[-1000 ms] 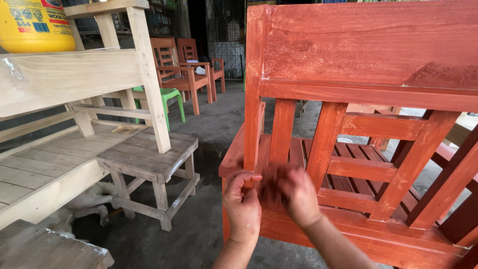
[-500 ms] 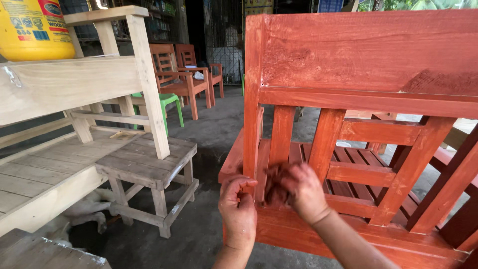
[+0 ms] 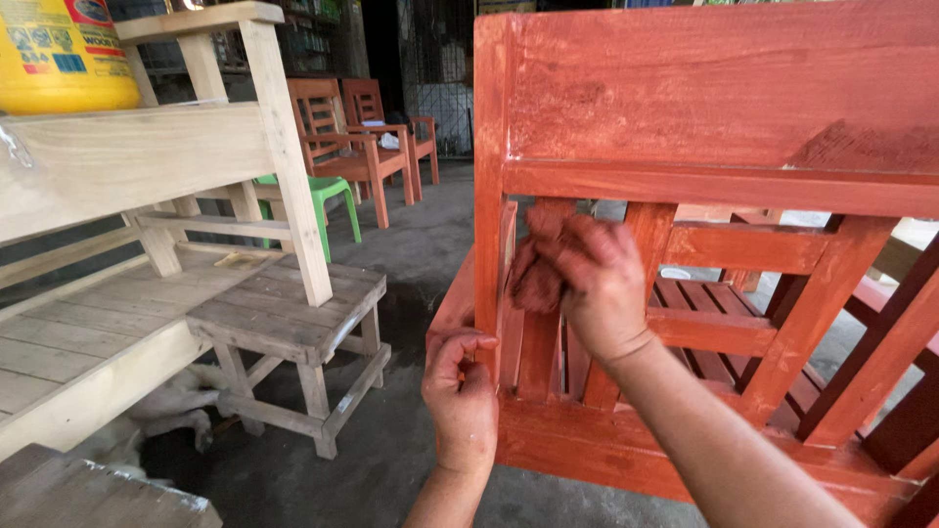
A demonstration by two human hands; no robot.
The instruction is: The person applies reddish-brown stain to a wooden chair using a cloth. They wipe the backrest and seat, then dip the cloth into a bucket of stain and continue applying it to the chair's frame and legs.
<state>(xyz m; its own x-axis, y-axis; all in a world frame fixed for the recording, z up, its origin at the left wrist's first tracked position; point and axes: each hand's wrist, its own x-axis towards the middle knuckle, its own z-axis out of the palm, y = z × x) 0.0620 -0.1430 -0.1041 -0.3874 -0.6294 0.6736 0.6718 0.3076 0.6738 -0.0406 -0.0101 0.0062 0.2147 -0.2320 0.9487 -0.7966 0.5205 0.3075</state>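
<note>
A large wooden bench [image 3: 704, 108], stained reddish orange, stands on its side right in front of me. My right hand [image 3: 597, 284], smeared with stain, presses a stain-soaked rag [image 3: 538, 269] against the upright slat just under the top rail, close to the corner post. My left hand [image 3: 460, 391] is lower down, its fingers curled around the foot of the corner post [image 3: 487, 215] where it meets the bottom rail.
An unpainted wooden bench [image 3: 147, 166] and a small bare stool [image 3: 293, 323] stand to the left. A yellow container [image 3: 59, 54] rests on the bare bench. Stained chairs [image 3: 342, 137] and a green plastic stool [image 3: 328, 191] stand further back on the concrete floor.
My right hand has risen with the rag from the lower part of the slats to just under the top rail. My left hand has stayed low at the corner post.
</note>
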